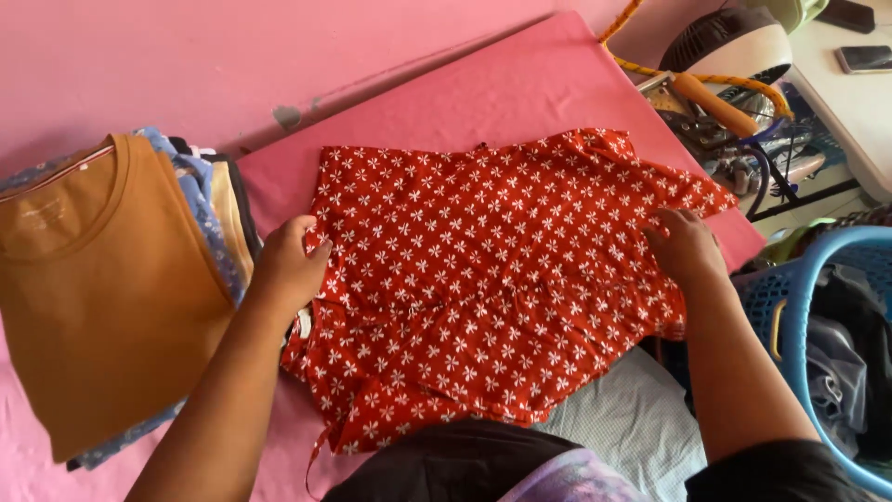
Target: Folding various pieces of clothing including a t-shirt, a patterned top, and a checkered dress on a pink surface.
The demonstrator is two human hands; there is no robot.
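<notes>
Red floral-print garment [483, 279], scattered with small white flowers, lies spread flat across the middle of the pink padded desk [483, 88], its lower hem reaching the near edge by the person's body. To its left on the same desk sits a stack of folded clothes [200, 214] topped by a mustard-brown T-shirt [93, 279], with blue and dark layers showing at the stack's right edge. At the right, off the desk, a blue laundry basket [790, 307] holds dark clothing, and beyond it stand a fan [734, 42] and an iron with an orange handle [711, 102]. The left hand [288, 265] presses on the garment's left edge, fingers curled over the cloth there. The right hand [686, 246] rests flat and open-palmed on the right side, near the sleeve, gripping nothing.
</notes>
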